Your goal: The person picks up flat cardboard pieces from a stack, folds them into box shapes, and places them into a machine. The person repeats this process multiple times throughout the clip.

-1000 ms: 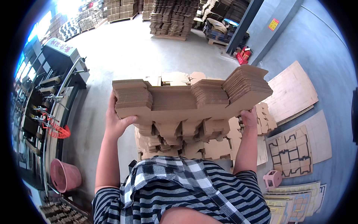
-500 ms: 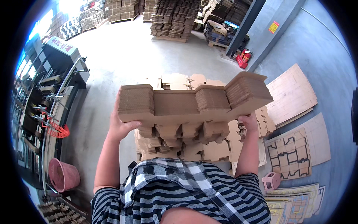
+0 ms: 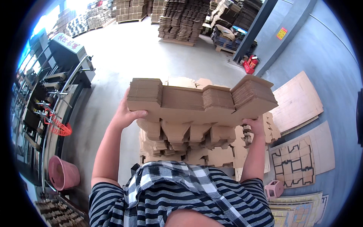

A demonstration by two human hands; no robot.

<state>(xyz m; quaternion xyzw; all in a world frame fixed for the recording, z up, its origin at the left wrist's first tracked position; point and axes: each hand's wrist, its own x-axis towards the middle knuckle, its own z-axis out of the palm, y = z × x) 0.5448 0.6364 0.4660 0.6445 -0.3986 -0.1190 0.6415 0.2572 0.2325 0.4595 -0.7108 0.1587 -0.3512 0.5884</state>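
Observation:
A thick bundle of die-cut cardboard sheets [image 3: 185,99] is held up in front of me, its layered brown edges facing up. My left hand [image 3: 127,113] grips its left end, the thumb across the near face and the fingers hidden behind. At the lower right end my right hand [image 3: 255,124] is closed on it, thumb on the near side and most fingers out of sight. Below the bundle, and partly hidden by it, lies a pile of similar cut cardboard [image 3: 221,156] close to my body.
A long machine [image 3: 56,94] runs along the left, with a pink basket [image 3: 64,173] beside it. Cardboard stacks [image 3: 180,22] stand on pallets at the back. Boards [image 3: 298,100], a pink stool [image 3: 274,188] and a red fire extinguisher [image 3: 250,63] are on the right by the wall.
The bundle's left end has risen and shifted slightly right, with my left hand moving along. Both hands keep their grip. The whole view has shifted a little.

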